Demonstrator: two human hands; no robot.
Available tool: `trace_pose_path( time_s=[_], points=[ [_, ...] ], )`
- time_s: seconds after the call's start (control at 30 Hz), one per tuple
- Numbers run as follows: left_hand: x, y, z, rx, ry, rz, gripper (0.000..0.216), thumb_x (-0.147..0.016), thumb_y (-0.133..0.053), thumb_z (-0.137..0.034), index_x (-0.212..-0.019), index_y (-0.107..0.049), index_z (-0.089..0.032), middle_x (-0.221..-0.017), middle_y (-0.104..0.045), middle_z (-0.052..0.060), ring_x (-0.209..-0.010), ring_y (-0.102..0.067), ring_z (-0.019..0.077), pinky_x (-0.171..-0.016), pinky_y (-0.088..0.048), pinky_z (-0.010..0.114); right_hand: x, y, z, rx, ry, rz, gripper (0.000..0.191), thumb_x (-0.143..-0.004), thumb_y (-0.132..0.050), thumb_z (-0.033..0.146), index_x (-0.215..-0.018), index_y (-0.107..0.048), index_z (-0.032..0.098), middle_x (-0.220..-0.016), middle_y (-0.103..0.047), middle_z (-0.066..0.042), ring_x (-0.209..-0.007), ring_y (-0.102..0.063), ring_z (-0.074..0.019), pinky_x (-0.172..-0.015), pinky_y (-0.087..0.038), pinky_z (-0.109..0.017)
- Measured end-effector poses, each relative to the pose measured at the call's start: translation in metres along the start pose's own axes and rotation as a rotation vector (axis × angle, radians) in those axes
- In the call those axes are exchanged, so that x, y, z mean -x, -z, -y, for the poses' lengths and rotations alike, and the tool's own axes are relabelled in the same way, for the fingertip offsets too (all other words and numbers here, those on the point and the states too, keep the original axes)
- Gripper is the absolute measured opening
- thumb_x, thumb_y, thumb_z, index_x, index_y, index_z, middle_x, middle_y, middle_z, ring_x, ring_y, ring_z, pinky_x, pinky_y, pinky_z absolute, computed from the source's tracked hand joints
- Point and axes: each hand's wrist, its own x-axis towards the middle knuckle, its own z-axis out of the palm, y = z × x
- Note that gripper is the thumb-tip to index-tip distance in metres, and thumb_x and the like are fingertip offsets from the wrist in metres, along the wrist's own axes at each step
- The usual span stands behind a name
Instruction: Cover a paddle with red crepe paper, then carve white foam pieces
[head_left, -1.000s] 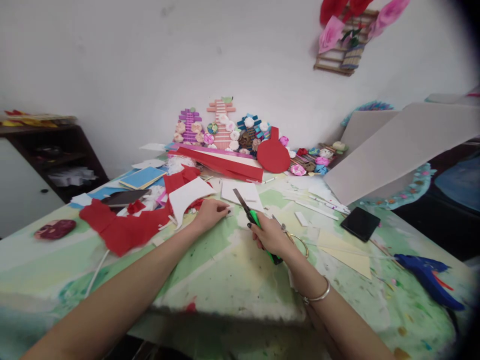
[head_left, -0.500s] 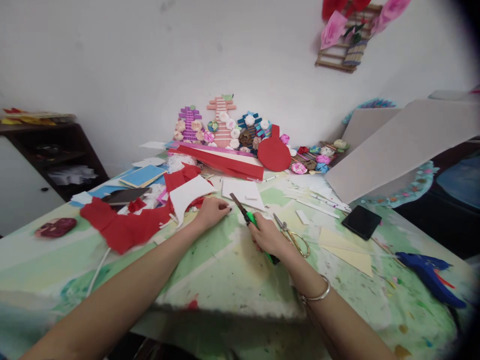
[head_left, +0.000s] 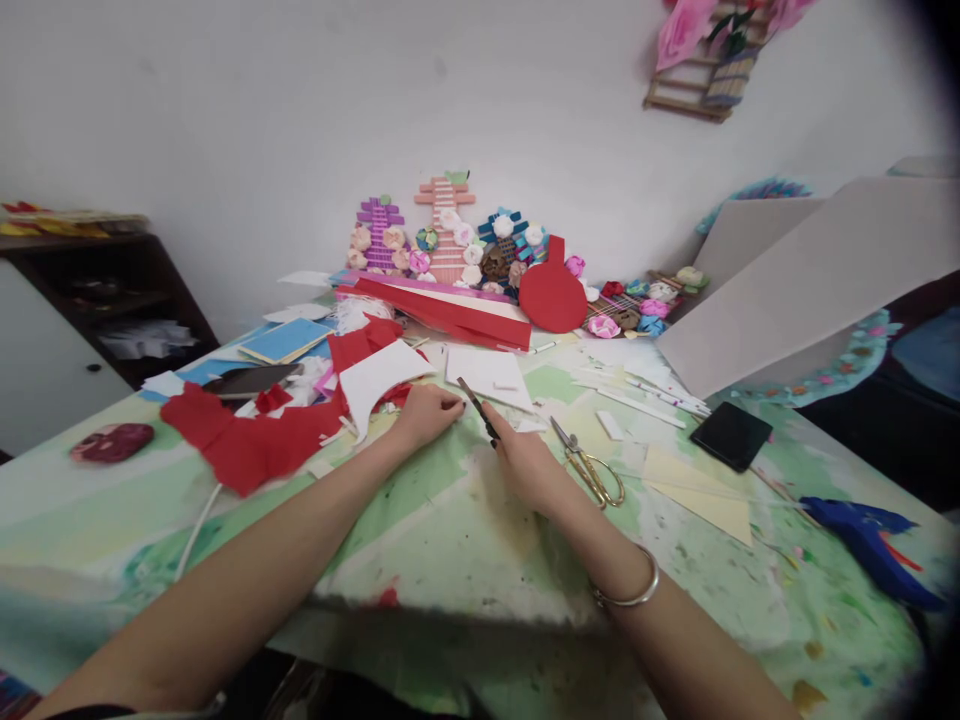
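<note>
My right hand point(head_left: 527, 462) is wrapped around a utility knife point(head_left: 475, 404), its dark blade pointing up and left toward a white foam board piece point(head_left: 480, 375). Most of the knife's handle is hidden in the palm. My left hand point(head_left: 429, 414) rests on the table just left of the blade, thumb and fingers pinched together; what they hold, if anything, is too small to make out. Just beyond its wrist lies a curved white board cut-out point(head_left: 381, 378). Gold-handled scissors point(head_left: 589, 468) lie to the right of my right hand.
Red paper point(head_left: 262, 440) and scraps spread at left near a dark red pouch point(head_left: 112, 443). A red round cut-out point(head_left: 553, 298) leans among flower crafts at the back. At right are a black square point(head_left: 731, 436), a blue glue gun point(head_left: 862, 545) and a large grey board point(head_left: 810, 270).
My right hand has turned over the knife, so the green handle seen before is now covered. The blade sits closer to my left fingertips. The whole view has shifted slightly.
</note>
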Motion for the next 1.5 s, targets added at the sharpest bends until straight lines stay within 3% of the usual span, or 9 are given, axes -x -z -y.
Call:
trace_pose_path(
  time_s=[0.17, 0.7, 1.23, 1.5],
  points=[
    [0.0000, -0.0006, 0.0004, -0.010, 0.000, -0.004, 0.030, -0.071, -0.045, -0.024, -0.043, -0.039, -0.015, -0.044, -0.030, -0.004, -0.047, -0.030, 0.0086, -0.051, -0.021, 0.025, -0.0017, -0.0043, -0.0030, 0.043, -0.001, -0.004, 0.061, -0.089, -0.031, 0.018, -0.146, -0.013, 0.032, -0.102, -0.064, -0.012, -0.089, -0.062, -0.0254, -0.071, -0.040, -0.029],
    [-0.0010, 0.0025, 0.0028, -0.001, -0.005, 0.051, 0.027, -0.073, -0.047, -0.027, -0.050, -0.052, -0.014, -0.046, -0.045, -0.002, -0.050, -0.037, 0.0100, -0.051, -0.023, 0.024, -0.0020, -0.0045, 0.0004, 0.123, -0.001, 0.026, 0.059, -0.091, -0.028, 0.020, -0.146, -0.010, 0.032, -0.093, -0.064, -0.011, -0.080, -0.062, -0.0234, -0.066, -0.038, -0.028],
    [-0.0016, 0.0041, 0.0038, 0.040, -0.019, 0.082, 0.029, -0.074, -0.047, -0.027, -0.050, -0.055, -0.013, -0.048, -0.046, -0.002, -0.050, -0.033, 0.0089, -0.051, -0.023, 0.023, -0.0055, -0.0055, 0.0051, 0.188, -0.021, 0.056, 0.061, -0.090, -0.028, 0.019, -0.146, -0.006, 0.031, -0.082, -0.064, -0.010, -0.074, -0.063, -0.0245, -0.063, -0.038, -0.028],
    [-0.0017, 0.0023, 0.0032, -0.004, -0.025, 0.049, 0.030, -0.073, -0.046, -0.025, -0.045, -0.045, -0.015, -0.043, -0.037, -0.003, -0.048, -0.031, 0.0089, -0.051, -0.021, 0.025, -0.0054, -0.0065, 0.0069, 0.200, -0.028, 0.072, 0.066, -0.088, -0.031, 0.017, -0.146, -0.003, 0.029, -0.085, -0.064, -0.011, -0.076, -0.062, -0.0245, -0.064, -0.038, -0.028]
  ],
)
